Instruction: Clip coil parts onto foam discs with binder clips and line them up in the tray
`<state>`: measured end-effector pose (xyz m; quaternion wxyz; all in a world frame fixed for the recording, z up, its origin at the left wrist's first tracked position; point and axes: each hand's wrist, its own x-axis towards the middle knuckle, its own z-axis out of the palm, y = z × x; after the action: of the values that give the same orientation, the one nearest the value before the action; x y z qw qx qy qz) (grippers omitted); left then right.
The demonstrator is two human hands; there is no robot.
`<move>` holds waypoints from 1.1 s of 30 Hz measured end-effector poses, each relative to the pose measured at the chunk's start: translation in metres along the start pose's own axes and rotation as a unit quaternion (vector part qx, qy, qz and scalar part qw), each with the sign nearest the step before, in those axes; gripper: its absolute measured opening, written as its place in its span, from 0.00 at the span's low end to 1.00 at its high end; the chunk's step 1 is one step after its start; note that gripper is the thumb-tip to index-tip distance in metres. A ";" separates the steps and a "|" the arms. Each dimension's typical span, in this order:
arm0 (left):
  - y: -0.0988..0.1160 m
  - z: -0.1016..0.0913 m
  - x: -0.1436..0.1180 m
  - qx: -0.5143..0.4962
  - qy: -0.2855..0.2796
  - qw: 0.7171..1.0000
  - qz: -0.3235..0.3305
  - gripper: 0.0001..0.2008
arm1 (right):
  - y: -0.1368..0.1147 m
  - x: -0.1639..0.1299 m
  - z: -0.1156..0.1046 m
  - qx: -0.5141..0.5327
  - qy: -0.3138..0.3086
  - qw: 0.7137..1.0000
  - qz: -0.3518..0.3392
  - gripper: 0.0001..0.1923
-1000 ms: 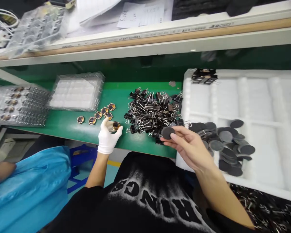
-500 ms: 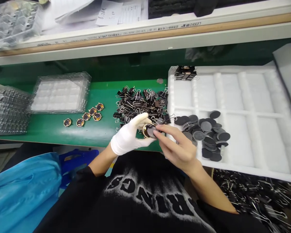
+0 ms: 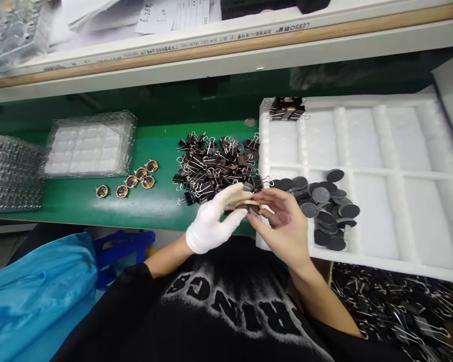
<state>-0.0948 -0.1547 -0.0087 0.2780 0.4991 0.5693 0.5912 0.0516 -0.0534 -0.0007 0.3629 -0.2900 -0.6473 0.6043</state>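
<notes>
Gloved left hand [image 3: 212, 223] and bare right hand [image 3: 285, 226] both gripping one gold-rimmed piece [image 3: 248, 203] at frame centre, black clips [image 3: 211, 171] just above

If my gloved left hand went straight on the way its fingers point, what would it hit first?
Probably your bare right hand, just across the gold-rimmed piece that the gloved left hand holds between thumb and fingers. Depth is hard to judge from this single view.

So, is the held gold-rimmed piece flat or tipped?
Tipped: the piece shows nearly edge-on between the left hand and the right hand.
</notes>
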 end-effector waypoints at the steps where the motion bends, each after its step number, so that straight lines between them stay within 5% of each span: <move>1: -0.001 0.003 -0.002 0.023 0.021 1.000 0.000 0.29 | 0.000 0.000 0.000 0.020 -0.019 0.999 0.036 0.24; 5: 0.003 0.003 -0.004 0.125 0.048 0.991 0.019 0.24 | 0.002 0.000 -0.003 0.042 -0.081 0.991 0.093 0.13; 9: 0.013 -0.038 0.007 0.264 0.017 0.963 0.060 0.12 | 0.004 0.000 -0.004 0.041 -0.072 0.991 0.105 0.07; 12: 0.012 -0.088 0.021 0.476 0.033 0.877 0.051 0.12 | 0.007 -0.001 -0.004 0.086 -0.081 0.985 0.124 0.08; 15: 0.004 -0.126 0.038 0.622 -0.097 0.776 0.036 0.21 | 0.011 -0.001 -0.003 0.136 -0.091 0.975 0.153 0.10; 18: -0.006 -0.144 0.050 0.653 -0.192 0.729 0.070 0.18 | 0.012 0.001 -0.002 0.165 -0.111 0.964 0.178 0.11; 20: -0.012 -0.148 0.055 0.651 -0.173 0.734 0.089 0.19 | 0.011 0.004 0.000 0.183 -0.129 0.958 0.179 0.10; 22: -0.014 -0.145 0.055 0.635 -0.094 0.760 0.104 0.20 | 0.009 0.007 0.004 0.196 -0.136 0.957 0.167 0.08; 25: -0.010 -0.123 0.050 0.541 0.046 0.829 0.130 0.20 | 0.005 0.015 0.014 0.206 -0.141 0.959 0.133 0.07; 27: -0.002 -0.100 0.044 0.446 0.091 0.880 0.135 0.20 | 0.000 0.021 0.020 0.219 -0.144 0.959 0.112 0.07; 29: 0.009 -0.079 0.039 0.364 0.085 0.918 0.129 0.20 | -0.005 0.026 0.023 0.249 -0.149 0.951 0.110 0.09; 33: 0.028 -0.064 0.041 0.267 -0.059 0.959 0.075 0.24 | -0.012 0.031 0.013 0.263 -0.170 0.942 0.125 0.09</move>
<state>-0.1602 -0.1491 0.0381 0.1227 0.6309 0.6496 0.4062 0.0237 -0.0368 0.0145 0.2326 -0.1563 -0.4760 0.8336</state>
